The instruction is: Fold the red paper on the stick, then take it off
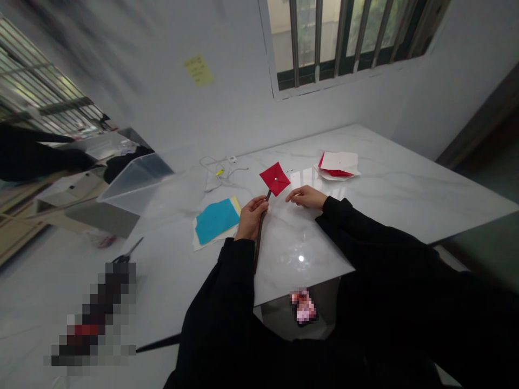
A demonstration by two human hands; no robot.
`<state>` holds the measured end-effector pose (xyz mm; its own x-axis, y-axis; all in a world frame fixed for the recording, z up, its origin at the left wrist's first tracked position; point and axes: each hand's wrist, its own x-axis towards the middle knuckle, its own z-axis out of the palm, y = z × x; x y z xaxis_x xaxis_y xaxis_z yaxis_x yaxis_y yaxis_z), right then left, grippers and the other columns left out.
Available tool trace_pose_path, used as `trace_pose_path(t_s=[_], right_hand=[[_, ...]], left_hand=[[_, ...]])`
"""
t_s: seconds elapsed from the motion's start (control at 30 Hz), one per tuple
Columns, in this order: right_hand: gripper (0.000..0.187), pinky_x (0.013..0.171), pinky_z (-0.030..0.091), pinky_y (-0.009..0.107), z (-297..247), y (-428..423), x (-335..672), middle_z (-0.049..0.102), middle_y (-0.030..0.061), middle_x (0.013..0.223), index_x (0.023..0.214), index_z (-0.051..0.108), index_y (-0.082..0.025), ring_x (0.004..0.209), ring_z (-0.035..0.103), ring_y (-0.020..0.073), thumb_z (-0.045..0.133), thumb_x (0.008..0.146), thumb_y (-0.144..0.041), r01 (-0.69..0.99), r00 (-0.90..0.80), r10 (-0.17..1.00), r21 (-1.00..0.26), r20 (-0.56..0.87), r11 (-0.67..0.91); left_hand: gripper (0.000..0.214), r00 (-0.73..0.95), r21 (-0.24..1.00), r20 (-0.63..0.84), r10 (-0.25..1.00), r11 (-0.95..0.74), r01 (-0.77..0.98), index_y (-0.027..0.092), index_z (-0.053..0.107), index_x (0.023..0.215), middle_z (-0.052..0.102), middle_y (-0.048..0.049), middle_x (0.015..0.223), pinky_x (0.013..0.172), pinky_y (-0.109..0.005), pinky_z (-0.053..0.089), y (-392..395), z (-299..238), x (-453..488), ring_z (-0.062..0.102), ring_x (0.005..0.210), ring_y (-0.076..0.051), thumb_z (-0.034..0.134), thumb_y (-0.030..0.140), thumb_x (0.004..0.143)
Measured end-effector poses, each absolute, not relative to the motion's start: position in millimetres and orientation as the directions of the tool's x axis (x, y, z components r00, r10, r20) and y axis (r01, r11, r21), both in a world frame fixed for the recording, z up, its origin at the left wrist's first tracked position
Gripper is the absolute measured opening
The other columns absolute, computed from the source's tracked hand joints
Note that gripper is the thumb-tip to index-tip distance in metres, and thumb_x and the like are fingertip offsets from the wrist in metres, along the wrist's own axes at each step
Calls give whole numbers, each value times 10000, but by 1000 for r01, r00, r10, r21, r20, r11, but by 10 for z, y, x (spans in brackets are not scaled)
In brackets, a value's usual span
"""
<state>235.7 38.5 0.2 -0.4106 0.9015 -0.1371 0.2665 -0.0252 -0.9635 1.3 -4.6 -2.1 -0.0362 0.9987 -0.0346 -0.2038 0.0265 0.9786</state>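
My left hand (250, 217) is closed around a dark stick (258, 246) that slants up from the table's front edge. At the stick's upper end is a red folded paper square (270, 174) with a small pale dot, maybe a pin head, at its middle. To the right, my right hand (307, 196) hovers just beside the red paper without touching it. Its fingers reach left, slightly bent and apart, with nothing seen in them. Blue paper sheets (217, 219) lie left of my left hand, over white and yellow ones.
White and red papers (338, 163) lie at the back right. A thin cord (227, 172) with a yellow bit and tiny loose pieces (289, 170) are near the wall. Scissors (128, 253) lie at left by a clear plastic bin (135, 181). A blurred phone-like object (304, 307) is below the edge.
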Motion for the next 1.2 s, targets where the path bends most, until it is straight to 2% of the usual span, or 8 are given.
trace_pose_path(t_s=[0.1, 0.17, 0.23, 0.33, 0.4, 0.6, 0.9, 1.2], right_hand=[[591, 508, 336, 220, -71, 500, 2409, 592, -30, 628, 1392, 620, -115, 499, 417, 89, 623, 803, -163, 261, -116, 991, -965, -68, -35], [734, 547, 382, 223, -108, 530, 2428, 636, -27, 671, 1502, 520, -132, 537, 470, 105, 640, 780, -182, 275, -47, 999, -962, -6, 7], [650, 576, 396, 229, -124, 524, 2430, 642, -24, 669, 1423, 608, -128, 551, 486, 107, 633, 779, -217, 323, -168, 985, -943, 31, 85], [340, 577, 365, 242, -125, 494, 2416, 595, -9, 602, 1018, 796, -105, 539, 458, 100, 598, 806, -284, 409, -399, 917, -893, 6, 185], [305, 573, 341, 248, -127, 488, 2408, 576, -5, 587, 862, 803, -111, 533, 434, 93, 577, 818, -312, 440, -415, 910, -874, 6, 206], [294, 580, 349, 246, -138, 495, 2403, 570, 0, 592, 869, 794, -105, 566, 449, 106, 590, 814, -310, 398, -338, 940, -896, 56, 197], [279, 613, 376, 238, -238, 563, 2400, 630, 14, 663, 890, 802, -120, 625, 519, 115, 577, 796, -255, 363, -354, 933, -912, 56, 192], [299, 598, 352, 243, -226, 555, 2396, 592, -1, 627, 910, 802, -114, 602, 490, 112, 572, 789, -262, 360, -363, 931, -915, 44, 183]], left_hand=[[510, -30, 981, -37, 999, 31, -194, 174, 732, 1029, 682, -13, 820, 704, -278, 475, -40, -30, 12, 597, 711, -123, 934, 347, 593], [511, -24, 981, -44, 999, 38, -192, 169, 737, 1029, 693, -23, 824, 712, -279, 480, -38, -36, 13, 615, 734, -132, 934, 348, 593], [506, -23, 980, -46, 999, 41, -196, 168, 741, 1023, 699, -27, 824, 714, -274, 482, -36, -41, 14, 628, 752, -135, 934, 351, 593], [505, -26, 979, -43, 999, 37, -202, 171, 743, 1016, 694, -18, 823, 709, -263, 485, -32, -45, 12, 629, 752, -128, 938, 360, 590], [510, -27, 978, -45, 999, 39, -207, 173, 741, 1010, 687, -10, 823, 708, -257, 487, -29, -45, 10, 623, 745, -120, 944, 364, 583], [503, -36, 976, -41, 999, 32, -215, 177, 734, 1014, 676, -6, 831, 708, -252, 489, -25, -44, 12, 617, 746, -116, 940, 344, 587], [489, -20, 976, -19, 1000, 14, -219, 178, 722, 1022, 665, -4, 820, 689, -249, 471, -27, -43, 17, 602, 727, -112, 926, 327, 604], [492, -8, 976, -12, 1000, 10, -217, 178, 717, 1022, 663, -1, 811, 678, -248, 461, -11, -52, 18, 587, 702, -107, 922, 334, 604]])
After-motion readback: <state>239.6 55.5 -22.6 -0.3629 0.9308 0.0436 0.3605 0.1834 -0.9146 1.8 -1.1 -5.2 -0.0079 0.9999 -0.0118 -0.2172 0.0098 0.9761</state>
